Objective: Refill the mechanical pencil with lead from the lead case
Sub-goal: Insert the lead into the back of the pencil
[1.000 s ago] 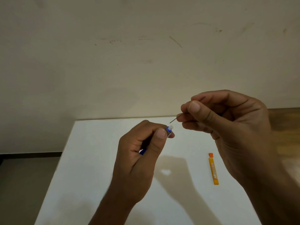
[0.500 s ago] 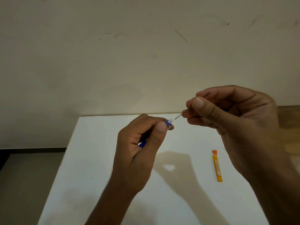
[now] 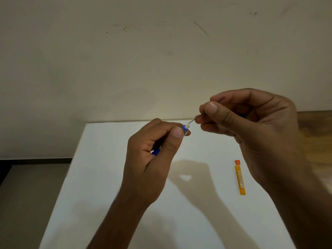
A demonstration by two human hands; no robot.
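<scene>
1. Head view: the left hand is curled round a blue mechanical pencil, thumb and fingers wrapped tight on the barrel, held up above the white table. Most of the pencil is buried in the fist; only the blue-and-white end pokes out past the thumb, plus a bit of blue lower down in the palm gap.
2. The pencil's long axis runs diagonally, lower left to upper right, with the white end pointing up-right at the other hand.
3. The right hand pinches a thin lead between thumb and fingertips. The lead lies on roughly the same diagonal, its free tip aimed down-left and just at the pencil's white end. Whether it's actually inside the opening is hard to tell, it's too thin.
4. The orange lead case lies flat on the table below the right hand, long axis running near-to-far, with its orange cap just off the far end.
5. A scuffed beige wall stands behind the table.
</scene>
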